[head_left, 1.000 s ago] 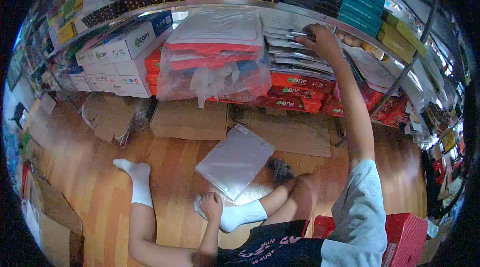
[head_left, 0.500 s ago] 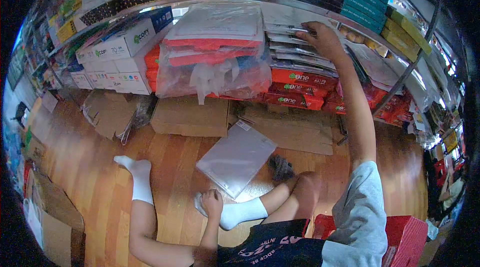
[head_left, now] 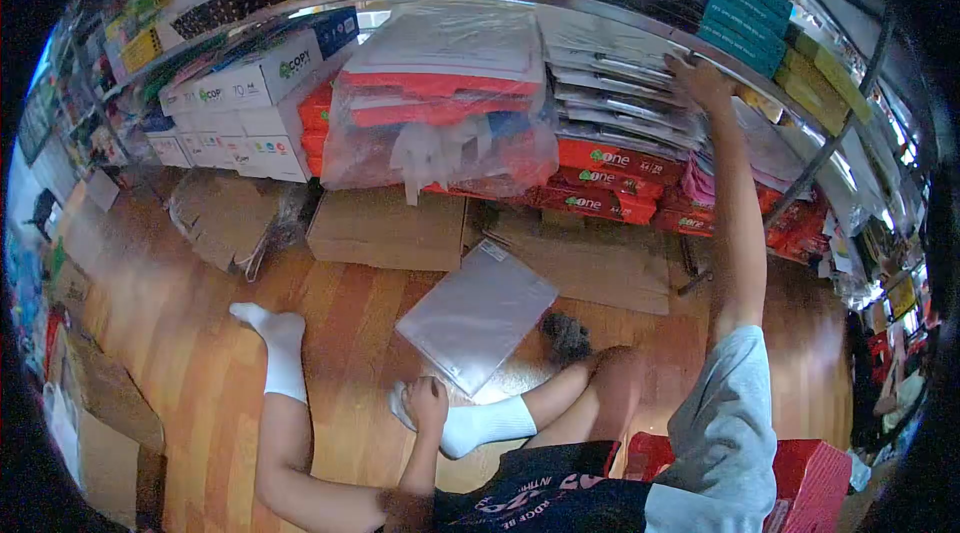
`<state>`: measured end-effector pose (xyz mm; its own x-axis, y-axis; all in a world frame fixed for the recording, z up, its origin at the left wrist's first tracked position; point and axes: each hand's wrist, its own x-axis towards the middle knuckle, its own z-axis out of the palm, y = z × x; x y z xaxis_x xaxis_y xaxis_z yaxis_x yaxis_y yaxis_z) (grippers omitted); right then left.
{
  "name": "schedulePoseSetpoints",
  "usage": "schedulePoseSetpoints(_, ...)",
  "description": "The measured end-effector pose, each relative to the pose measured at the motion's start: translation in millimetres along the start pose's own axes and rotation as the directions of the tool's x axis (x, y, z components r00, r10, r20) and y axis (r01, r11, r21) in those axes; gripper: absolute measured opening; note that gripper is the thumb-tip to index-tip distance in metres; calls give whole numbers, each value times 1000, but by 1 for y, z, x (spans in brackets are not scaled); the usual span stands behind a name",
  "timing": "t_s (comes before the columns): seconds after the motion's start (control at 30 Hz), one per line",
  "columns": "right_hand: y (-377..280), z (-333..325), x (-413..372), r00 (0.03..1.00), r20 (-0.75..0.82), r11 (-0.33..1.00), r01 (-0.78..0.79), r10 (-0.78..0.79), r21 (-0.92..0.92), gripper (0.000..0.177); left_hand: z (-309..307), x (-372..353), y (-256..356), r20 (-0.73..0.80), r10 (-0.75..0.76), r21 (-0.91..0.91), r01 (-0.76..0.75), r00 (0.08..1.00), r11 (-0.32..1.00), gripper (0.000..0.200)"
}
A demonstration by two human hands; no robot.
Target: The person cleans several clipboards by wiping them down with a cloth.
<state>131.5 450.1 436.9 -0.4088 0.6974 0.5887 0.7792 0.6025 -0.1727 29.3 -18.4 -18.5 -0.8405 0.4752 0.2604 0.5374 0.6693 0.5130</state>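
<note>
My right hand (head_left: 703, 85) reaches up to the shelf, at the right end of a stack of flat packs in clear plastic (head_left: 620, 83). Its fingers look apart and slightly bent over the stack's edge, and I see nothing held in them. Low in the view, my left hand (head_left: 427, 405) is closed round the toe end of my foot in a white sock (head_left: 490, 425). Beyond that foot, a flat clear plastic pack (head_left: 478, 315) lies on the wooden floor. A dark grey crumpled cloth-like thing (head_left: 566, 335) is beside it.
Red paper packs (head_left: 605, 179) are under the stack. A plastic-wrapped bundle (head_left: 440, 103) stands left of it, then white paper boxes (head_left: 240, 103). Cardboard (head_left: 385, 230) lies below the shelf. A metal post (head_left: 835, 145) slants at right; a red box (head_left: 815, 483) is beside me.
My right hand has moved right, from the top of the plastic packs to their right end. My left hand stays at the foot. The view has shifted slightly.
</note>
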Motion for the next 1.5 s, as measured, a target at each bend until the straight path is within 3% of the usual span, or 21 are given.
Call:
schedulePoseSetpoints(0.07,23,1,10,985,84,989,-147,148,-20,70,-1,0,1,-10,8,-11,-8,1000,1000,23)
schedulePoseSetpoints(0.2,54,16,22,997,71,999,-33,30,34,78,1,0,-1,36,-18,-5,18,999,1000,21)
schedulePoseSetpoints(0.3,69,38,31,992,-40,992,-116,117,41,55,-1,1,0,8,3,-6,-3,1000,1000,22)
schedulePoseSetpoints(0.53,79,37,32,967,-171,980,-173,188,101,53,-4,2,0,37,17,-19,-16,999,1000,23)
schedulePoseSetpoints(0.8,88,26,23,953,-135,890,-194,270,413,49,-6,3,5,10,-5,-10,5,1000,1000,24)
schedulePoseSetpoints(0.9,86,19,20,945,-55,732,-213,323,647,48,-3,3,3,56,-37,39,35,998,999,23)
schedulePoseSetpoints(1.07,79,2,-8,911,135,163,-212,388,963,46,2,3,-4,68,7,38,-10,998,999,23)
schedulePoseSetpoints(1.13,74,-12,-36,894,167,-42,-164,416,985,45,2,4,-1,103,-12,43,8,995,999,23)
schedulePoseSetpoints(1.17,67,-23,-56,885,166,-121,-125,435,985,44,0,4,1,40,11,30,-13,999,999,22)
schedulePoseSetpoints(1.23,33,-47,-100,852,161,-193,-72,498,978,24,-1,3,1,-19,25,27,-24,1000,999,22)
schedulePoseSetpoints(1.3,22,-50,-143,819,192,-296,-29,541,955,22,1,3,-2,4,36,14,-37,999,999,22)
schedulePoseSetpoints(1.43,-10,-34,-235,783,141,-366,116,605,923,28,-2,2,-1,34,14,-22,-13,999,1000,21)
schedulePoseSetpoints(1.5,3,-13,-274,863,200,-558,110,465,822,32,-2,2,-3,83,13,-7,-13,996,1000,21)
